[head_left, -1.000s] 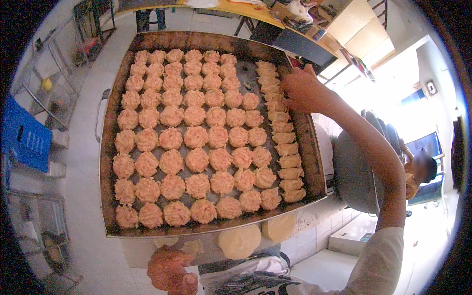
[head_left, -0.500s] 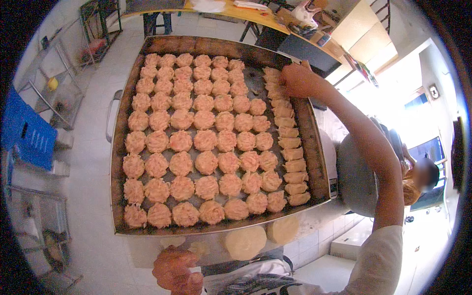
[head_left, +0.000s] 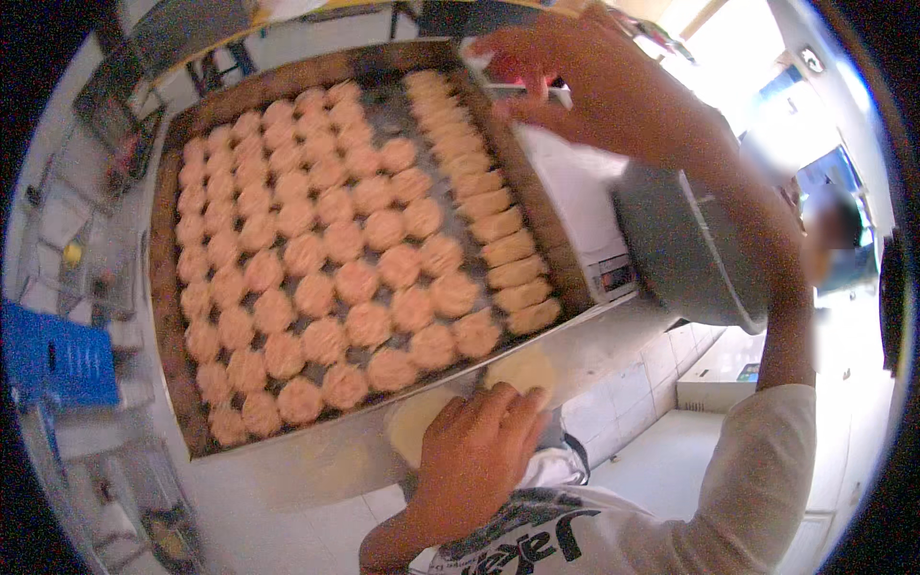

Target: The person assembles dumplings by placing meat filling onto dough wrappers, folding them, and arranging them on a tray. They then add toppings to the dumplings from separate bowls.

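A large square metal tray [head_left: 165, 287] holds rows of round, shaggy pinkish dumplings [head_left: 316, 287]. Along its right side runs a column of folded, pleated dumplings [head_left: 494, 226]. My left hand [head_left: 474, 446] lies over two pale round dough wrappers at the near side of the tray, its fingers stretched out. One wrapper [head_left: 407, 426] shows left of the hand, the other [head_left: 522, 369] just past the fingertips. Beyond the tray's far right rim, my right hand [head_left: 585, 91] hangs in the air, fingers spread, nothing visible in them. Something red [head_left: 522, 72] partly shows behind it.
A big dark grey round tub [head_left: 690, 240] stands right of the tray, beside a device with a small display [head_left: 616, 276]. A steel counter edge [head_left: 316, 470] runs along the near side. Blue crate [head_left: 67, 355] at far left; another person [head_left: 819, 249] at far right.
My right hand has left the far end of the folded dumplings and moved outward, fingers spreading. My left hand has moved right, onto the wrappers. The whole view has turned and shifted.
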{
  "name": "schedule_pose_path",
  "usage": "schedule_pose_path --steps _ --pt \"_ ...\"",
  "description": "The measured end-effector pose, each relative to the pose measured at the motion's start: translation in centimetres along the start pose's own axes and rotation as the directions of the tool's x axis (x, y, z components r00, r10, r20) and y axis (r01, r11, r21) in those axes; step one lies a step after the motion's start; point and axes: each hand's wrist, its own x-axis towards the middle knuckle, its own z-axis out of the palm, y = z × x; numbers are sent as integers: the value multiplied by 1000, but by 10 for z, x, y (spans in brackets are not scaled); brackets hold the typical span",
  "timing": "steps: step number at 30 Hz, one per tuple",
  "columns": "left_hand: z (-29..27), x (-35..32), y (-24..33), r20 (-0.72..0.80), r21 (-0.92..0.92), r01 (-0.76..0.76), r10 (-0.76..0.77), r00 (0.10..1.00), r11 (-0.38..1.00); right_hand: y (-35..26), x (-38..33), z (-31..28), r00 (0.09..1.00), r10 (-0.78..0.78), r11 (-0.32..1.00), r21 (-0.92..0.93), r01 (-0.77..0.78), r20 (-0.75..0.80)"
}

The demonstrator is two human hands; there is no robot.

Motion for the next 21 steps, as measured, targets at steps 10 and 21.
schedule_pose_path --steps 10,21 --pt "30 34 6 57 128 170 -178 982 977 125 -200 -5 933 354 874 -333 -353 -62" --pt "76 40 40 438 -833 494 -249 864 249 213 -248 57 708 453 892 -266 -367 541"
